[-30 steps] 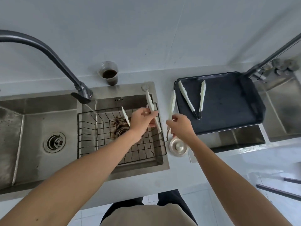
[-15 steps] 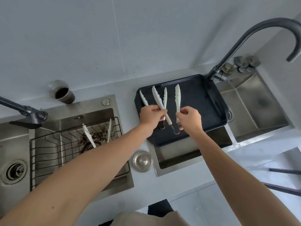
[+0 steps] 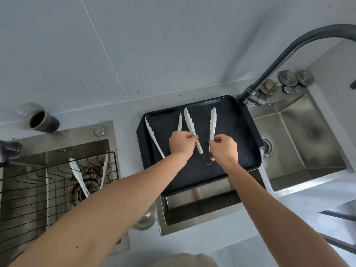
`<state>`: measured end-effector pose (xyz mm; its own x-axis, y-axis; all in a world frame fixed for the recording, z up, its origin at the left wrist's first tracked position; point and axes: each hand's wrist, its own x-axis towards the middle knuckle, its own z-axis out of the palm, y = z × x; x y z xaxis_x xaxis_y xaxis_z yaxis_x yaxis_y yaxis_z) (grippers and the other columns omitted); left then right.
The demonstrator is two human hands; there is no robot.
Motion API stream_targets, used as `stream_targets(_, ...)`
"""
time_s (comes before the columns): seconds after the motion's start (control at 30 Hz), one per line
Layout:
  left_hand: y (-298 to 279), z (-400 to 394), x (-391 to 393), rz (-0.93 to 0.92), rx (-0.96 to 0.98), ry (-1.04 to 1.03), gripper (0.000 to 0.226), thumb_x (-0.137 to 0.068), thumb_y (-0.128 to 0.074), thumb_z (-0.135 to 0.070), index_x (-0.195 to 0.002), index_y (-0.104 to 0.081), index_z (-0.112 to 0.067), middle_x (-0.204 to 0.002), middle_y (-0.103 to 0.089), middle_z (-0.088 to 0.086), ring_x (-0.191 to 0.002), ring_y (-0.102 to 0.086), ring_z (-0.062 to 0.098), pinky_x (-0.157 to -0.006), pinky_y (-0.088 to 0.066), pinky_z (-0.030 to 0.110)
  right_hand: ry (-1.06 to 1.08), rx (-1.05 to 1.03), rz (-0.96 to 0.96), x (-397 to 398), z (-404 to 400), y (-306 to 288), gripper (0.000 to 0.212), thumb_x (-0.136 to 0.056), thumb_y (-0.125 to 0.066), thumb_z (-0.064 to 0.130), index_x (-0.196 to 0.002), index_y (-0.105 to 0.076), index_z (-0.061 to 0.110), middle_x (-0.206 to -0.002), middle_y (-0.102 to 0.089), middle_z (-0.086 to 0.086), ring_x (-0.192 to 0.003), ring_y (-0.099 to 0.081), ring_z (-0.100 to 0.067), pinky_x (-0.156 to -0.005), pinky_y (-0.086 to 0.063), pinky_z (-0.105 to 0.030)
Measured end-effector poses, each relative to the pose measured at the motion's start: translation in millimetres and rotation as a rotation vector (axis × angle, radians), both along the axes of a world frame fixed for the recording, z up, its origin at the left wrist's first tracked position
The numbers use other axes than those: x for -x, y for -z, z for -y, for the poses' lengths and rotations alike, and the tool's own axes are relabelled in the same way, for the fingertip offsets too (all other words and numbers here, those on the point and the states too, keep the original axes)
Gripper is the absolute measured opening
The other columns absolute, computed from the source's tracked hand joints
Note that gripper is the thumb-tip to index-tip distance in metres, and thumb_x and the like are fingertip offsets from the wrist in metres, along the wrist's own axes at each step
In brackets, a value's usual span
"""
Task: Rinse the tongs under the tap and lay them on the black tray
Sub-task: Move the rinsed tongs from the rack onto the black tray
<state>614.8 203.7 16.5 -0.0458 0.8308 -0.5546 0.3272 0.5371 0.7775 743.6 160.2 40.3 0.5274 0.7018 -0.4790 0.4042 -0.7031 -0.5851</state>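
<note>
The black tray rests across a small steel basin. One pair of white tongs lies on the tray's left side. A second pair of white tongs is spread in a V beside it, low over the tray. My left hand pinches its left arm and my right hand pinches its right arm. Whether this pair touches the tray I cannot tell. A third pair of tongs stands in the wire rack in the left sink. The dark tap arches at the right.
A cup of dark liquid stands on the counter at the back left. A round steel sink plug lies by the basin under the tray. The right sink lies beyond the tray. Debris sits around the left sink's drain.
Both hands carried the spread tongs from over the left sink's rack rightward to the black tray and lowered them beside the pair lying there. The view swung right.
</note>
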Motion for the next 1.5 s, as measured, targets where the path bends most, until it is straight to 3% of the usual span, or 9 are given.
stream_targets(0.2, 13.8, -3.6, -4.1, -0.043, 0.052, -0.057, 0.031, -0.087, -0.072, -0.009, -0.057, -0.072, -0.018, -0.067, -0.077, 0.012, -0.072, -0.078, 0.032, -0.075, -0.066, 0.046, -0.073, 0.031, 0.008, -7.6, -9.1, 10.6, 0.013, -0.094, -0.061, 0.017, -0.094, -0.07, 0.008, -0.08, -0.076, -0.006, -0.065, -0.076, -0.033, -0.068, -0.066, -0.045)
stream_targets(0.3, 18.0, -2.6, 1.3, -0.065, 0.064, -0.073, 0.028, -0.086, -0.07, -0.006, -0.059, -0.075, -0.012, -0.064, -0.076, 0.013, -0.068, -0.078, 0.033, -0.072, -0.067, 0.046, -0.09, 0.032, -0.027, -5.3, -9.4, 15.6, 0.01, -0.094, -0.062, 0.015, -0.093, -0.07, 0.01, -0.075, -0.074, -0.003, -0.068, -0.076, -0.033, -0.068, -0.066, -0.048)
stream_targets(0.77, 17.4, 1.3, 8.7, -0.063, 0.043, -0.075, 0.027, -0.09, -0.073, -0.014, -0.064, -0.075, -0.023, -0.067, -0.077, 0.009, -0.067, -0.078, 0.024, -0.075, -0.067, 0.044, -0.17, 0.008, 0.03, -3.9, -12.9, 28.0, 0.013, -0.098, -0.061, 0.025, -0.094, -0.069, 0.015, -0.077, -0.073, 0.0, -0.068, -0.072, -0.027, -0.075, -0.064, -0.047)
stream_targets(1.13, 12.8, -4.6, -0.4, 0.035, 0.028, -0.082, 0.036, -0.092, -0.068, -0.011, -0.061, -0.071, -0.028, -0.078, -0.08, 0.013, -0.079, -0.079, 0.027, -0.08, -0.066, 0.044, -0.207, 0.019, 0.101, -10.0, -26.7, 23.5, 0.02, -0.101, -0.057, 0.024, -0.103, -0.073, 0.014, -0.093, -0.075, -0.001, -0.084, -0.07, -0.027, -0.075, -0.058, -0.04)
stream_targets(1.5, 13.8, 10.7, -1.5, 0.061, 0.03, -0.064, 0.041, -0.091, -0.067, -0.014, -0.054, -0.066, -0.03, -0.079, -0.079, 0.018, -0.079, -0.078, 0.034, -0.079, -0.065, 0.049, -0.213, 0.033, 0.122, -10.3, -24.6, 21.5, 0.021, -0.101, -0.054, 0.023, -0.094, -0.072, 0.013, -0.086, -0.074, -0.002, -0.079, -0.071, -0.028, -0.071, -0.059, -0.041)
